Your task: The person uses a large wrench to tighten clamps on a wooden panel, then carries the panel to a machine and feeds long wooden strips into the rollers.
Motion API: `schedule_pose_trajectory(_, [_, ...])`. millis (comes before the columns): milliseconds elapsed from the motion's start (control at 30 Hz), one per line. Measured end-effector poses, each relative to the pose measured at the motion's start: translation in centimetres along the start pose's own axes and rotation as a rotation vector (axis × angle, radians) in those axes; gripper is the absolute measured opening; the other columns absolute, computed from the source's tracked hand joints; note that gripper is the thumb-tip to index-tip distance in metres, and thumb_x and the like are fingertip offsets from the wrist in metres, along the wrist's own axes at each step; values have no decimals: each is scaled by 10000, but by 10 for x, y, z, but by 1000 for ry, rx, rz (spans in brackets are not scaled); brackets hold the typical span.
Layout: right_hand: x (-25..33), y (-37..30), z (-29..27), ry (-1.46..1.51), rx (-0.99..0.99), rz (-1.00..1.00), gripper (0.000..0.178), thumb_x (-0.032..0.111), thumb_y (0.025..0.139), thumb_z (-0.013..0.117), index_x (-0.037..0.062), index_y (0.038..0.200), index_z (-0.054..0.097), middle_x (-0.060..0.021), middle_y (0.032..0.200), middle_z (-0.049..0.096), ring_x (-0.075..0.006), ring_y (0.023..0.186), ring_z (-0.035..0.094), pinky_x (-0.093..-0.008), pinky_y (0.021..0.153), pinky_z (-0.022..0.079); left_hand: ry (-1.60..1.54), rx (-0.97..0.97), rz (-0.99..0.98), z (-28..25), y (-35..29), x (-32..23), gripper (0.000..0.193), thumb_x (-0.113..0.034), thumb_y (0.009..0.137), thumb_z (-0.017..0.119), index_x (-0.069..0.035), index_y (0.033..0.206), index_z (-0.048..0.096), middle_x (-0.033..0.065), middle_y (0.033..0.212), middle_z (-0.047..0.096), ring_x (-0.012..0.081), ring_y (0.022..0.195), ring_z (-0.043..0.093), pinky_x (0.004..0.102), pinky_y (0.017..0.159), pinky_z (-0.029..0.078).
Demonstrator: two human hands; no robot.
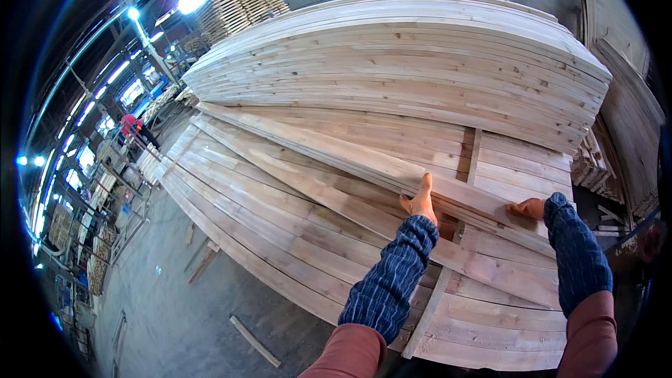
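Two hands on one long plank (336, 157), both in orange gloves with blue striped sleeve covers. Left hand (420, 199) lies flat on the plank's top face, fingers together and stretched forward, not clamped. Right hand (526, 208) sits at the plank's near edge further right; fingers mostly hidden by the sleeve, can't tell if it grips or just presses. The plank lies diagonally across the lower stack of boards (280, 231), its far end running up-left toward the tall board pile (392, 63) behind. Progress, as a judgement: plank is set apart from the layer below but not lifted, resting askew, so the move looks barely begun; squaring or carrying it remains. A short cross batten (474, 156) lies just behind. Loose sticks on the concrete floor (175, 308).
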State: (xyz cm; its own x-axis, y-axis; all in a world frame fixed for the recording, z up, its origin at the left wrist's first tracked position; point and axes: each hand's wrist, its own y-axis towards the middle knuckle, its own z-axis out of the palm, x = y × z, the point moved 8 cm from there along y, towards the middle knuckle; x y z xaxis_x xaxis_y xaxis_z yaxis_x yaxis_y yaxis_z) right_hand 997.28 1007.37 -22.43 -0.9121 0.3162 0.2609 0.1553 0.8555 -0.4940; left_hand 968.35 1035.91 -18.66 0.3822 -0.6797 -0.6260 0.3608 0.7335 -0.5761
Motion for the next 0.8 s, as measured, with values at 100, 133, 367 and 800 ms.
schedule_pose_trajectory(100, [76,15,16,751,56,183,594,551,1047,496,76,1361,663,-96,1384,645,-228,1294,574,-349,1103,422,9,26,-136,-64,12,-25,997,-613,771,829,-182,1548,378,50,1579,403,251,1385,411,491,1132,332])
schedule_pose_trajectory(133, [190,15,-22,311,153,247,733,648,992,492,62,1419,599,-119,1455,595,-217,1299,574,-324,1119,412,78,-109,-116,-126,9,-59,895,-604,800,809,-191,1504,443,36,1524,457,232,1344,443,478,1100,356])
schedule_pose_trajectory(367, [289,-69,-37,1256,587,-199,968,587,932,661,93,1640,222,-85,1686,258,-247,1494,331,-433,1233,277,-58,269,-51,-94,-156,-80,342,-357,933,775,-144,1176,664,-17,1032,698,121,894,663,281,754,576])
schedule_pose_trajectory(800, [442,-122,28,581,218,-50,1181,570,742,808,197,1651,153,-292,1509,442,-434,1362,489,-459,1165,371,936,859,83,-213,-307,-72,606,-320,942,765,-17,1418,544,103,1174,714,147,1049,694,293,895,569])
